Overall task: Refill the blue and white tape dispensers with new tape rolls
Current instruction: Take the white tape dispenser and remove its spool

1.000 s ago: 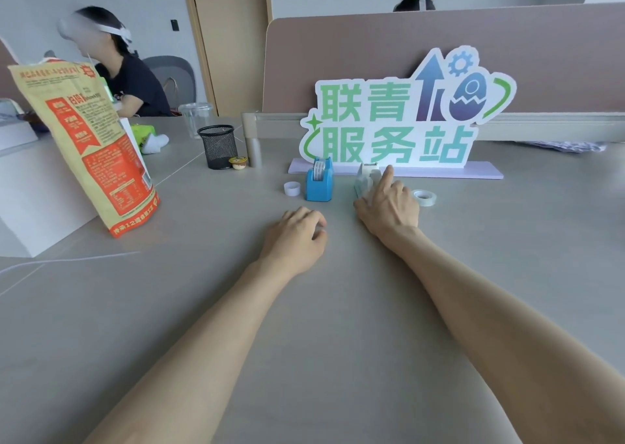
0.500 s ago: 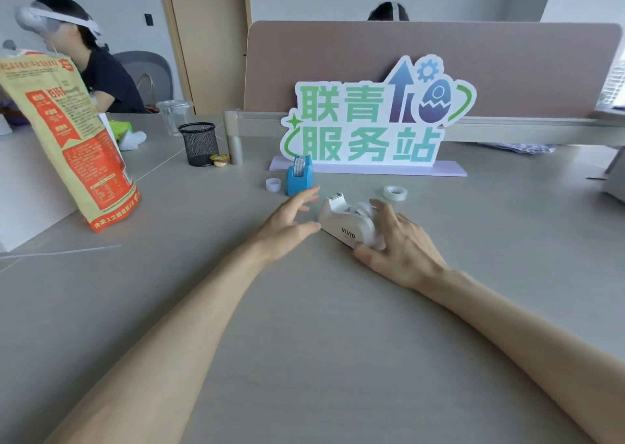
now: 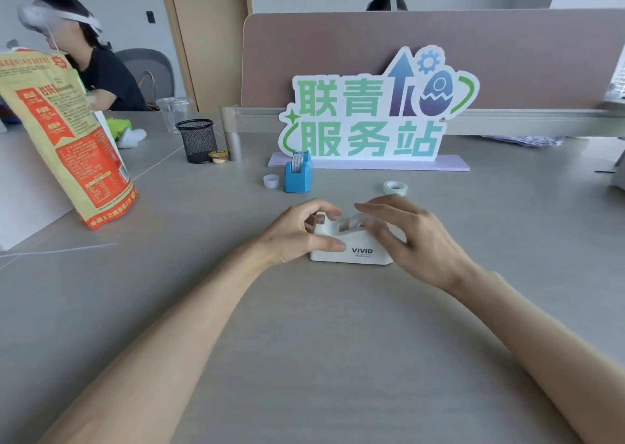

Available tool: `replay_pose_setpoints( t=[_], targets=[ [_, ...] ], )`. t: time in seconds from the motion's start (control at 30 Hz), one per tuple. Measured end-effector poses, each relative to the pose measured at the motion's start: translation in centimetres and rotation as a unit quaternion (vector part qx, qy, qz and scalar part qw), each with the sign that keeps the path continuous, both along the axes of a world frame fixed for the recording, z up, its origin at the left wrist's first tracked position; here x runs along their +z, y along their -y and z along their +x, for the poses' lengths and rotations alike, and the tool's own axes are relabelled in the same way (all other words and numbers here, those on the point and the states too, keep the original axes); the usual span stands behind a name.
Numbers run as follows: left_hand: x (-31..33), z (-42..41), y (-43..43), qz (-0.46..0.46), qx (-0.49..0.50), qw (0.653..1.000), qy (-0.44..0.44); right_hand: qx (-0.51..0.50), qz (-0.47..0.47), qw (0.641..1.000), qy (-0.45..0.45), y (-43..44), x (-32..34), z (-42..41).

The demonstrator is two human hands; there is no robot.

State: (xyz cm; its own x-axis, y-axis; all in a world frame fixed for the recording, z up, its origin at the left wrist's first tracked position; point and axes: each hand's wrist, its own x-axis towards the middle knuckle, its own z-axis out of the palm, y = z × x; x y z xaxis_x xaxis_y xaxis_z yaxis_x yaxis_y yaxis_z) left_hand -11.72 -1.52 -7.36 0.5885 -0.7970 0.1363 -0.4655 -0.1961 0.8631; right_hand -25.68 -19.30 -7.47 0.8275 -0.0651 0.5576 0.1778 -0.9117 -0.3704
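The scene is evenly and brightly lit by soft, diffuse daylight, and a blown-out bright patch is seen at the far right edge. Only faint, soft-edged shadows are cast on the table (image 3: 304, 359), the darkest being a thin band beneath the white tape dispenser (image 3: 351, 252) and under the left hand (image 3: 297, 234) and right hand (image 3: 419, 240). No hard glare is seen on the matte surface. Slight motion blur is shown on the right fingers (image 3: 378, 207). Wide-angle distortion is evident: the forearms are stretched toward the lower corners and the divider panel (image 3: 338, 54) is bowed. Background detail is rendered soft, and the printing on the orange bag (image 3: 71, 139) is smeared.
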Motion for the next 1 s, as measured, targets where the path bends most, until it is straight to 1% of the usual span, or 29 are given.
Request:
replay_pose_setpoints(
  t=[0.07,0.17,0.27,0.33,0.4,0.5,0.53,0.6,0.67,0.73,0.77,0.83,0.9,0.93,0.97,1.0],
  targets=[
    [-0.1,-0.3,0.2,0.000,0.010,1.000,0.006,-0.010,-0.017,1.000,0.019,-0.1,0.3,0.0],
    [-0.1,-0.4,0.5,-0.004,0.019,1.000,0.012,-0.032,0.007,0.999,0.035,-0.7,0.9,-0.1],
    [-0.2,-0.4,0.6,-0.017,0.020,1.000,0.007,-0.047,0.035,0.998,0.020,-0.9,1.6,-0.1],
    [-0.2,-0.3,0.6,-0.015,0.020,1.000,0.014,-0.061,0.034,0.998,0.008,-0.7,1.9,0.0],
    [-0.1,-0.1,0.6,-0.010,0.023,0.999,0.021,-0.069,0.003,0.997,0.016,-0.5,2.1,0.0],
    [-0.2,0.2,0.7,-0.010,0.025,0.999,0.018,-0.065,-0.061,0.995,0.053,-0.2,2.2,0.0],
    [-0.3,0.2,0.7,-0.010,0.029,0.999,0.021,-0.062,-0.068,0.993,0.068,0.0,2.2,0.0],
    [-0.4,0.2,0.8,-0.013,0.043,0.999,0.029,-0.065,-0.039,0.992,0.105,0.6,2.2,-0.1],
    [-0.8,0.2,0.9,-0.028,0.061,0.997,0.030,-0.075,0.029,0.987,0.137,1.2,2.3,-0.4],
    [-1.0,0.0,1.1,-0.035,0.085,0.995,0.034,-0.085,0.087,0.984,0.129,1.1,2.1,-0.7],
    [-1.1,-0.1,1.2,-0.027,0.098,0.994,0.042,-0.082,0.098,0.985,0.115,0.9,1.9,-0.8],
    [-1.1,0.0,1.4,-0.012,0.124,0.991,0.056,-0.054,0.080,0.990,0.100,0.0,1.4,-0.9],
    [-1.2,0.2,1.2,-0.014,0.145,0.985,0.093,-0.016,0.040,0.994,0.101,-0.8,1.0,-0.8],
    [-1.3,0.2,1.1,-0.018,0.165,0.976,0.143,-0.005,0.026,0.995,0.098,-1.0,0.8,-0.7],
    [-1.4,0.2,0.9,-0.027,0.190,0.958,0.211,0.003,0.018,0.996,0.091,-1.2,0.7,-0.7],
    [-1.5,0.2,0.7,-0.050,0.212,0.934,0.282,0.010,0.013,0.996,0.082,-1.4,0.5,-0.7]
  ],
)
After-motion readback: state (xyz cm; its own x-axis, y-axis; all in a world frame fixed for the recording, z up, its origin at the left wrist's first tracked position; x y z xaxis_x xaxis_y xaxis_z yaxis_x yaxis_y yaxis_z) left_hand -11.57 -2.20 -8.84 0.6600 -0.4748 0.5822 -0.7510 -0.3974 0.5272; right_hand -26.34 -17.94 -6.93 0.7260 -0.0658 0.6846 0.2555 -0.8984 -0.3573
